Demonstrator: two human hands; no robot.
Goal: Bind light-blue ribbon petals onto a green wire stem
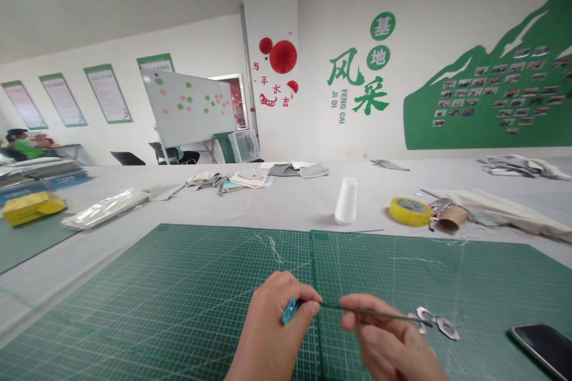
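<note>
Over the green cutting mat (pixel 201 286), my left hand (pixel 281 321) pinches one end of a thin dark green stem (pixel 375 312) between thumb and index finger. A small bright blue piece (pixel 290 311), perhaps a clip, shows between that thumb and the hand; its full shape is hidden. My right hand (pixel 388 339) has its fingers closed lightly along the same stem, to the right. Beyond these fingers, pink-and-white ring shapes (pixel 447 328) appear at the stem's far end; whether they are joined to it I cannot tell.
A phone (pixel 545 348) lies at the right edge. Beyond the mat are a white thread cone (pixel 347 201), yellow tape (pixel 410 211), a cardboard tube (pixel 451 218) and folded cloth (pixel 496 208). Loose threads (pixel 274 249) lie on the mat. A yellow box (pixel 33 208) sits left.
</note>
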